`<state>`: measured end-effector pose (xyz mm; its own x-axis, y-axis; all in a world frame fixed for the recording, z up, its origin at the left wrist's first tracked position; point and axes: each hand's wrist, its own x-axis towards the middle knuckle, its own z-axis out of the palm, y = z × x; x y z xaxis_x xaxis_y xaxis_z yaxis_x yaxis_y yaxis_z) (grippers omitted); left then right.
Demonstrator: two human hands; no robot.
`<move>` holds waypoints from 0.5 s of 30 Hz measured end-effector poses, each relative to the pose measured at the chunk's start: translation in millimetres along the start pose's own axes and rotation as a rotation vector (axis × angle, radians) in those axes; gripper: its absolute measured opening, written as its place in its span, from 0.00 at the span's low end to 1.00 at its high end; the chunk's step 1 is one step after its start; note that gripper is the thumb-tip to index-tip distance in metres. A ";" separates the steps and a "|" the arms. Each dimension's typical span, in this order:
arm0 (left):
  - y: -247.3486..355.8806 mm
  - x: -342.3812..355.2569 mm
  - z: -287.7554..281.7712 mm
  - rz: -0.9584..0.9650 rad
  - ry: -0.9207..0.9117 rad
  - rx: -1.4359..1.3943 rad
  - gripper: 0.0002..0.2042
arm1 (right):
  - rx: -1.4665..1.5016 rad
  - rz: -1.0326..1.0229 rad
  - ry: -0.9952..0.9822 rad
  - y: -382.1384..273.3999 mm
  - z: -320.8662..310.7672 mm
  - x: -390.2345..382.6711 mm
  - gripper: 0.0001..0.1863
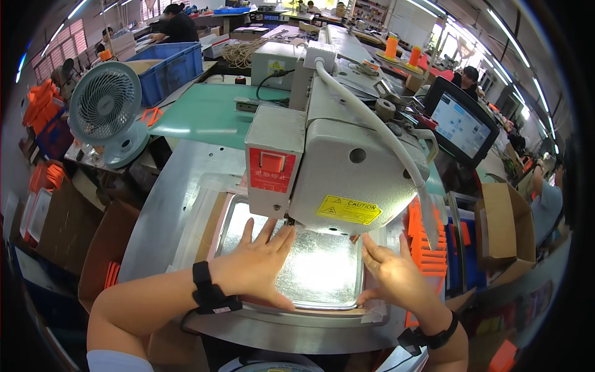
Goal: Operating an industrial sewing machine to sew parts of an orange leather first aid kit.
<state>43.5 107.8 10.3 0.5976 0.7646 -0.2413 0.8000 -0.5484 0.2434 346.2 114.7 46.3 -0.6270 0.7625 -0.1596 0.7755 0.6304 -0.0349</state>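
Note:
A shiny silver rectangular panel (322,270) with rounded corners lies flat on the metal bed below the head of a large industrial sewing machine (328,161). My left hand (257,260) rests on its left part, fingers spread wide, the fingertips close under the machine's head. At the panel's right edge is my right hand (396,273), thumb and forefinger stretched apart along the rim. Both hands look open, with nothing gripped. A small brown bit shows by the right fingertip; I cannot make out what it is. The machine's needle area is mostly hidden.
Orange pieces (426,242) are stacked just right of my right hand. A touchscreen (462,121) stands beyond them, with a cardboard box (505,226) below. To the left are a fan (106,102) and a blue crate (170,71). Other people work farther back.

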 end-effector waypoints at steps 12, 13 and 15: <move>-15.8 -16.1 -5.7 0.000 0.024 0.033 0.65 | 0.026 -0.046 0.068 -4.8 16.1 12.0 0.57; -13.0 -14.7 -5.8 -0.002 0.023 0.042 0.65 | 0.024 -0.057 0.076 -1.7 19.3 10.5 0.57; -16.3 -16.3 -7.2 -0.009 0.012 0.053 0.66 | 0.013 -0.071 0.089 -4.5 21.3 13.1 0.57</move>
<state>20.3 106.7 17.0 0.5902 0.7733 -0.2318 0.8071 -0.5587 0.1910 336.1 118.8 23.3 -0.6841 0.7262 -0.0680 0.7293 0.6818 -0.0563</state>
